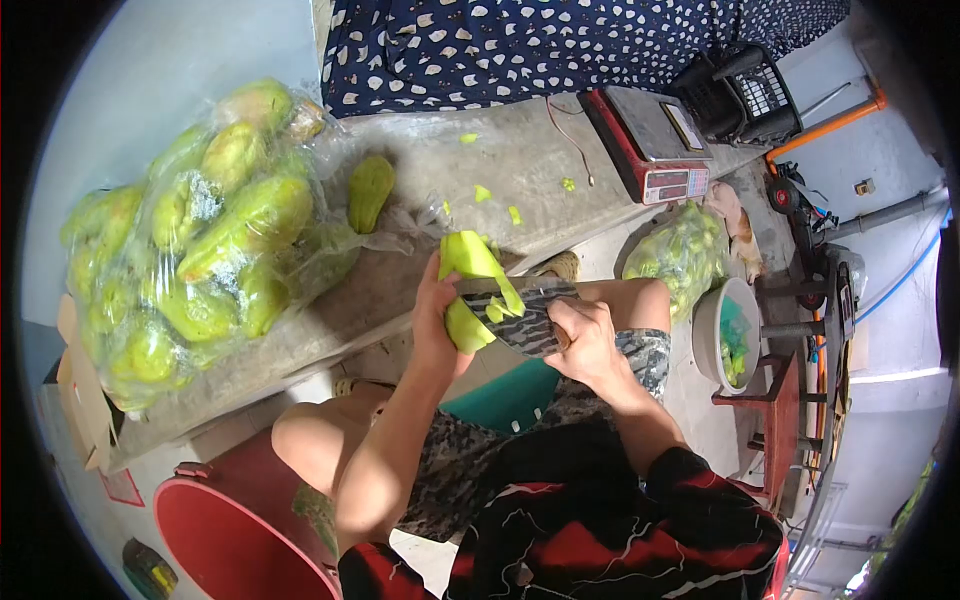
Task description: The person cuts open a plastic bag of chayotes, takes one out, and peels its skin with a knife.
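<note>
My left hand (440, 320) is wrapped round a pale green peeled fruit (468, 256), held upright over my lap. In my right hand (585, 338) is the handle of a wide-bladed knife (525, 322), its dark blade lying across the fruit. A strip of peel and small green bits cling to the blade and the fruit's side. Behind my hands, on the concrete ledge (430, 150), lies one whole unpeeled green fruit (371, 193). Scattered green scraps (482, 193) rest to its right.
A clear plastic bag of green fruits (215, 225) fills the ledge's left. A red scale (650, 150) and black crate (745, 95) stand back right. Below are another filled bag (680, 255), a white tub (708, 340), a red stool (775, 420) and a red bin (235, 520).
</note>
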### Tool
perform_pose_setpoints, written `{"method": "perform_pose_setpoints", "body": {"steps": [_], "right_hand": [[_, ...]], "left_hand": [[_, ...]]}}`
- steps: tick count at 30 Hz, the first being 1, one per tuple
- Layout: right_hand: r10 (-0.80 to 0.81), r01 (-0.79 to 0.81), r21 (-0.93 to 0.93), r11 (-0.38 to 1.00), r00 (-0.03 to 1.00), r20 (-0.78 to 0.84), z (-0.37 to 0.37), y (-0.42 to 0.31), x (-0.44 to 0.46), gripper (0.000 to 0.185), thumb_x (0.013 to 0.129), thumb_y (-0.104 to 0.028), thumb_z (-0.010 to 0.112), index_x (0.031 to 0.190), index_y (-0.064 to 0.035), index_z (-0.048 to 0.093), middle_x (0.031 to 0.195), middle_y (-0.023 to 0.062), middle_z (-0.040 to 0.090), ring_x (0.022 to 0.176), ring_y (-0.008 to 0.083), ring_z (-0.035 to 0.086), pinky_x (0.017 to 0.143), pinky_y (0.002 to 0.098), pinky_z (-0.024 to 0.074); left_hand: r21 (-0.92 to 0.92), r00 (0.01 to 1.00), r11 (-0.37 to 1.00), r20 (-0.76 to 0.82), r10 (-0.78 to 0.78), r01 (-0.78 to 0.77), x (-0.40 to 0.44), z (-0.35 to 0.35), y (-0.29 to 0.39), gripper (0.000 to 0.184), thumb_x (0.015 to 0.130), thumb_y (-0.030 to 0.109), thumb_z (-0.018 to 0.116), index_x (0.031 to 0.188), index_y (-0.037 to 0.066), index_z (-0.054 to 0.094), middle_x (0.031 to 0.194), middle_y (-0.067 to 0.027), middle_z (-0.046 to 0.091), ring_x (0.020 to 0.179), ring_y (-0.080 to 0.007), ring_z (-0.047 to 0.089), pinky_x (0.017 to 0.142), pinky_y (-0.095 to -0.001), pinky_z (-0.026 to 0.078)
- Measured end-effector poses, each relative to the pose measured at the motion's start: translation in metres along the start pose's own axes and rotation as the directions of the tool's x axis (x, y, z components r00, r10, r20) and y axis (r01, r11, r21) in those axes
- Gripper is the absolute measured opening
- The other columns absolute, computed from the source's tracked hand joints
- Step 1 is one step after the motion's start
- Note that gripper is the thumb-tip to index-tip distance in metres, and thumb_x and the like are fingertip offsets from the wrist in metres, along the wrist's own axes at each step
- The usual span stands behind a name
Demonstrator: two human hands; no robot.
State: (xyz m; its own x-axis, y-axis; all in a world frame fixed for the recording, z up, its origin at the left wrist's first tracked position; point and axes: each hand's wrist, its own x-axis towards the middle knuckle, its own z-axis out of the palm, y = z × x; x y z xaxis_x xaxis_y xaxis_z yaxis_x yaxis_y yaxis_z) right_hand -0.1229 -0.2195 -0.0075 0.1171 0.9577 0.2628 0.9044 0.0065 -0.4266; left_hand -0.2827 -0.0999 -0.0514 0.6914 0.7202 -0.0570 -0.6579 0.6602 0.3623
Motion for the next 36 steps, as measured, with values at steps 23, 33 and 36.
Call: {"method": "perform_pose_setpoints", "body": {"steps": [23,33,36], "right_hand": [[0.286,-0.283,0.076,0.956,0.958,-0.017,0.023,0.018,0.002,0.017,0.067,-0.011,0.066,0.068,-0.0010,0.052,0.060,0.0177,0.055,0.057,0.0373,0.060,0.056,0.0435,0.0483],[-0.324,0.311,-0.106,0.944,0.935,-0.142,0.024,-0.025,0.011,0.019,0.059,-0.003,0.064,0.066,-0.0076,0.047,0.059,0.0065,0.048,0.053,0.0249,0.055,0.047,0.0380,0.0449],[-0.333,0.321,-0.106,0.941,0.934,-0.132,0.021,-0.030,0.013,0.019,0.058,-0.002,0.064,0.066,-0.0075,0.047,0.060,0.0063,0.048,0.054,0.0250,0.055,0.048,0.0387,0.0453]], "left_hand": [[-0.315,0.991,0.945,-0.060,-0.117,0.092,0.005,0.001,0.012,0.045,0.096,0.034,0.046,0.128,0.004,0.055,0.123,-0.0214,0.061,0.114,-0.0295,0.059,0.098,-0.0402,0.048],[-0.366,0.991,0.922,0.010,-0.132,0.127,0.006,-0.020,-0.005,0.066,0.092,0.050,0.045,0.121,-0.009,0.052,0.115,-0.0225,0.061,0.105,-0.0312,0.061,0.097,-0.0414,0.048],[-0.385,0.989,0.914,-0.013,-0.148,0.132,0.002,-0.017,-0.006,0.066,0.092,0.050,0.046,0.121,-0.008,0.053,0.115,-0.0229,0.061,0.105,-0.0309,0.061,0.098,-0.0414,0.048]]}}
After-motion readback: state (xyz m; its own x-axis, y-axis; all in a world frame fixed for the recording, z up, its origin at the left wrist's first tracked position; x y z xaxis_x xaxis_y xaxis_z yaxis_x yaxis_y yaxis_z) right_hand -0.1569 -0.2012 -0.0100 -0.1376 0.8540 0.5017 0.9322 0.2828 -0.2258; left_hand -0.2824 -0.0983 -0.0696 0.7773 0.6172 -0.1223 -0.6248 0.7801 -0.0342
